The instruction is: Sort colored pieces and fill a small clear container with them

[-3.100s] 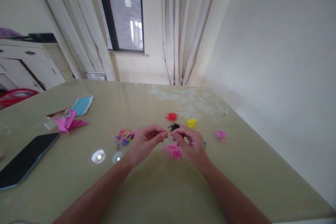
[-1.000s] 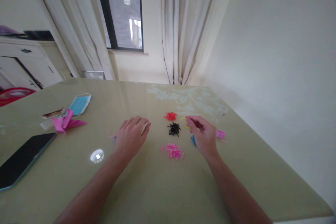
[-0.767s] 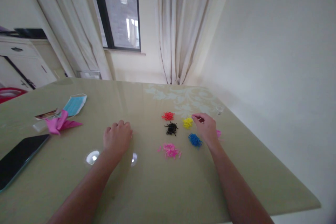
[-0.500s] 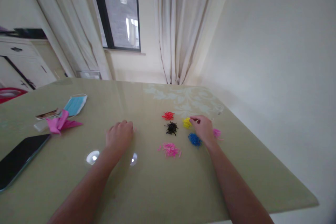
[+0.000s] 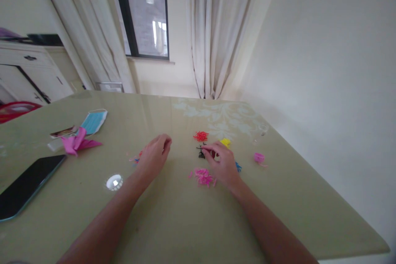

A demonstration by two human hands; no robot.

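While the right hand [image 5: 225, 167] reaches down over the middle of the table [image 5: 185, 222], its forefinger and thumb come near each other at the black pile [image 5: 201, 154], which lies directly under the fingertips and is partly covered by them. Whether a strand is pinched there, I cannot tell. Just beside this same hand, the yellow pile [image 5: 225, 142] shows beyond the knuckles, the blue pile [image 5: 238, 167] shows only at its edge, and the pink pile [image 5: 203, 177] lies nearer to the person. The left hand [image 5: 154, 150] has its fingers bent and close together, above a mixed pile [image 5: 136, 159] of which only some red, blue and pink bits are visible; what it may hold, I cannot see. The piles are made of small thin strands, like little rubber loops, loosely heaped, each of the sorted ones in a single bright colour, the black one with ends sticking out. Farther out, the red pile [image 5: 201, 135] lies beyond the black one, and a pink bundle [image 5: 259, 157] lies apart to the right. Compared with half a second ago, the right hand has moved from the yellow pile to the black one, covering much of the blue, and the left hand has come closer to the sorted piles.
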